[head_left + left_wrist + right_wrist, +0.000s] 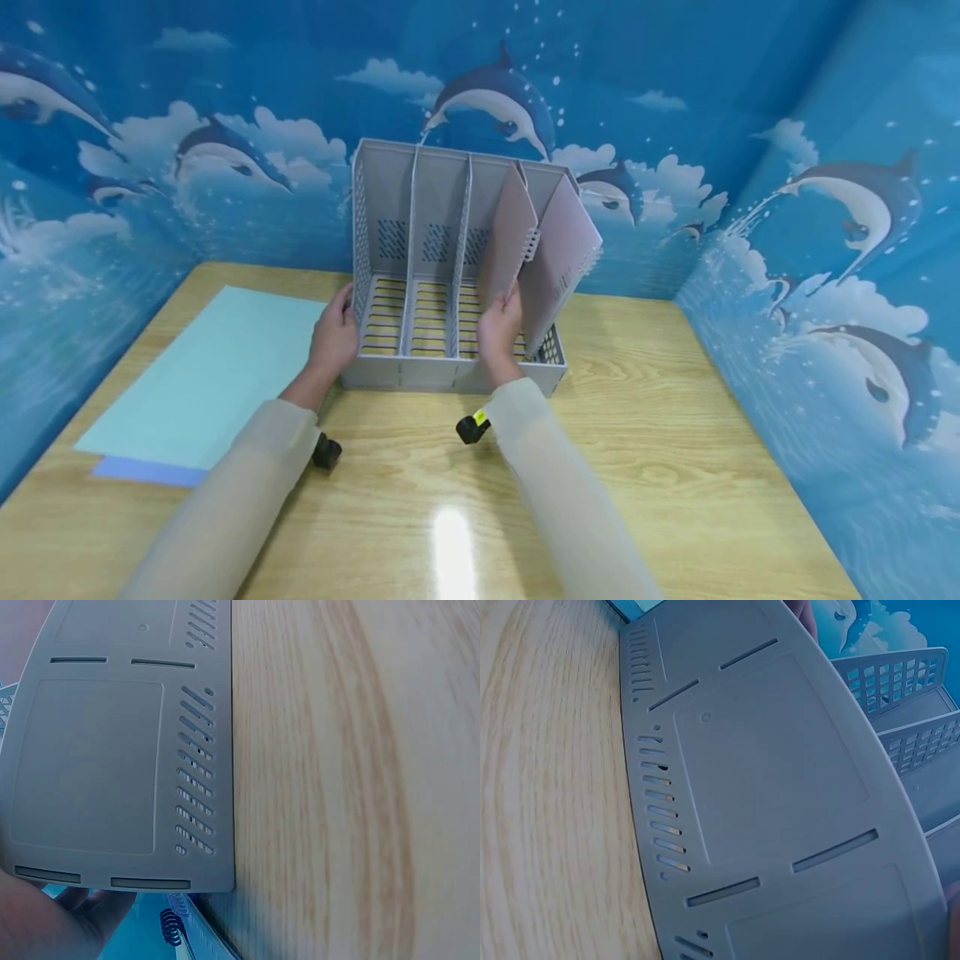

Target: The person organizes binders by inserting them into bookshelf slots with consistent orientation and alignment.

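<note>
A grey file rack (435, 372) with upright dividers stands on the table. My right hand (500, 329) pinches the lower front of a brownish-pink spiral notebook (512, 229), which stands in the third compartment from the left. Beside it a pale pink spiral notebook (558, 250) leans in the rightmost compartment. My left hand (335, 335) touches the outer left side of the rack; in the left wrist view its fingers (112, 904) reach past the end of the rack's slotted front panel (90, 765). The right wrist view shows mostly the front panel (765, 757), with little of the hand.
Left of the rack, a pale green sheet (213, 375) lies over a blue-violet one (150, 472) on the wooden table (660, 450). Dolphin-printed sheeting (300, 83) encloses the back and both sides. The two left compartments show bare slotted floors.
</note>
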Motion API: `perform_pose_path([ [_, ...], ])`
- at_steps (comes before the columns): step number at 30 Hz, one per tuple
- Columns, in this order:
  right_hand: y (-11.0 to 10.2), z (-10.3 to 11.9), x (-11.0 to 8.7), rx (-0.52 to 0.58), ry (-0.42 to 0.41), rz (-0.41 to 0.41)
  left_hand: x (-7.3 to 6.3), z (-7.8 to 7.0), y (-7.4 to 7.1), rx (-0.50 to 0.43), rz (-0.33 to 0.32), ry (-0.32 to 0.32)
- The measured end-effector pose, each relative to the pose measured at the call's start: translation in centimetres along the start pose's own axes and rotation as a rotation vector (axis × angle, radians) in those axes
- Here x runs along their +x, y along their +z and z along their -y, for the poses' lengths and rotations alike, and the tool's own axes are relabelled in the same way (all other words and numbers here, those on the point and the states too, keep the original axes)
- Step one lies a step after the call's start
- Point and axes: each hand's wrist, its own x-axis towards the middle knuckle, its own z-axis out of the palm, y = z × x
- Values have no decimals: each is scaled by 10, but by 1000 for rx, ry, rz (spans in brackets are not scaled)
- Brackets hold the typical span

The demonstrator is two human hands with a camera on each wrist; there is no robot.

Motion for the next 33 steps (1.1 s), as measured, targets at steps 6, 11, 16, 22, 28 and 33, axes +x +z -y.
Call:
perform_pose_path([
  [6, 2, 1, -1, 1, 24, -5, 0, 4, -1, -6, 3, 15],
  [11, 2, 3, -2, -10, 42, -12, 0, 4, -2, -1, -2, 15],
  [16, 2, 3, -2, -2, 39, -16, -1, 2, -3, 4, 4, 15],
  [22, 2, 3, -2, -7, 37, -13, -1, 1, -3, 8, -1, 9],
  [28, 2, 3, -2, -3, 33, -13, 0, 2, -3, 5, -2, 7],
  [33, 3, 3, -1, -2, 45, -3, 0, 3, -3, -1, -5, 7],
])
